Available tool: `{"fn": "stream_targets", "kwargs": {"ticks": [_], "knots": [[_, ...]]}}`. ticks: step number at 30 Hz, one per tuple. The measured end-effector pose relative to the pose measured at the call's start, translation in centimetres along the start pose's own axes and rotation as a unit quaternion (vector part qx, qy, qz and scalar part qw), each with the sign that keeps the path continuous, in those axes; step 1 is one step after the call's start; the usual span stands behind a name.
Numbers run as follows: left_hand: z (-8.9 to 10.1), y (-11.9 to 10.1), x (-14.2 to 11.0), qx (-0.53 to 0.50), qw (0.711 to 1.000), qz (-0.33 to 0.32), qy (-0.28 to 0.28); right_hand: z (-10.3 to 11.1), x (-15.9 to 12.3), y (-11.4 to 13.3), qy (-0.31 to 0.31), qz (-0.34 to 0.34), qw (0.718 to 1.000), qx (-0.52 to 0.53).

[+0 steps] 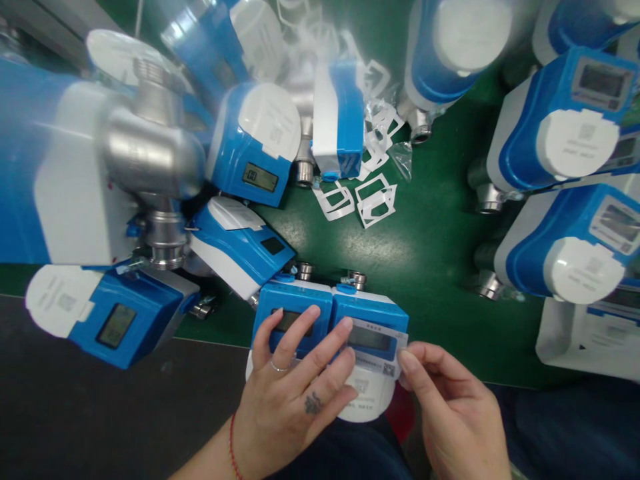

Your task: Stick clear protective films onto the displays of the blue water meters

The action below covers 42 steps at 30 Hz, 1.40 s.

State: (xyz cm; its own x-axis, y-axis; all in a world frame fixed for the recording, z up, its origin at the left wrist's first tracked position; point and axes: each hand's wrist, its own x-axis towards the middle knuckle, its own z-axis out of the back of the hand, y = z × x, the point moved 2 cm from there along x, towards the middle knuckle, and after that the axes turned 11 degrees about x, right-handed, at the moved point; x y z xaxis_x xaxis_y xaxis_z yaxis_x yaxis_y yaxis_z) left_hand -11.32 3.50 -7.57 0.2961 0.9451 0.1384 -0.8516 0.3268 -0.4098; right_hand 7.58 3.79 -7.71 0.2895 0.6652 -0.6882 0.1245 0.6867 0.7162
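Two blue-and-white water meters stand side by side at the green table's near edge, a left meter (295,297) and a right meter (373,308). My left hand (300,387) lies spread over them, its fingers on the left meter's display and at the left edge of a label. This framed label (373,363), printed and with a QR code, surrounds the right meter's display. Between thumb and forefinger, my right hand (445,400) pinches the label's right edge. Below it, the right meter's round white lid (367,400) partly shows.
More water meters crowd the left, one meter (70,167) large and close. On the right stand labelled meters (560,247). Peeled white backing frames (377,200) and clear plastic scraps (401,160) lie mid-table on the green surface (430,253).
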Motion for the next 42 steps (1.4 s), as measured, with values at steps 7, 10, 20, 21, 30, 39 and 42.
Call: {"fn": "stream_targets", "kwargs": {"ticks": [7,10,20,21,30,39,42], "knots": [[-0.2,-0.1,-0.2,-0.001,1.000,0.012,-0.002,-0.1,-0.2,-0.2,-0.012,0.006,1.000,0.006],[-0.2,-0.1,-0.4,-0.003,1.000,0.015,0.000,-0.3,0.0,-0.2,-0.012,-0.001,1.000,0.009],[-0.4,-0.1,-0.3,-0.007,1.000,0.017,0.002,-0.7,0.3,0.1,-0.014,0.000,1.000,0.011],[-0.4,-0.1,-0.3,-0.008,1.000,0.017,0.003,-0.7,0.3,0.1,-0.014,0.001,1.000,0.010],[-0.4,-0.2,-0.3,-0.008,1.000,0.020,0.005,-1.0,0.4,0.1,-0.012,-0.004,1.000,0.013],[-0.1,-1.4,1.1,0.001,0.999,-0.045,0.024,-1.0,0.3,0.3,-0.006,-0.011,1.000,0.012],[-0.4,-1.8,1.6,-0.001,0.996,-0.087,0.037,-1.0,0.3,0.4,-0.010,-0.005,1.000,0.005]]}}
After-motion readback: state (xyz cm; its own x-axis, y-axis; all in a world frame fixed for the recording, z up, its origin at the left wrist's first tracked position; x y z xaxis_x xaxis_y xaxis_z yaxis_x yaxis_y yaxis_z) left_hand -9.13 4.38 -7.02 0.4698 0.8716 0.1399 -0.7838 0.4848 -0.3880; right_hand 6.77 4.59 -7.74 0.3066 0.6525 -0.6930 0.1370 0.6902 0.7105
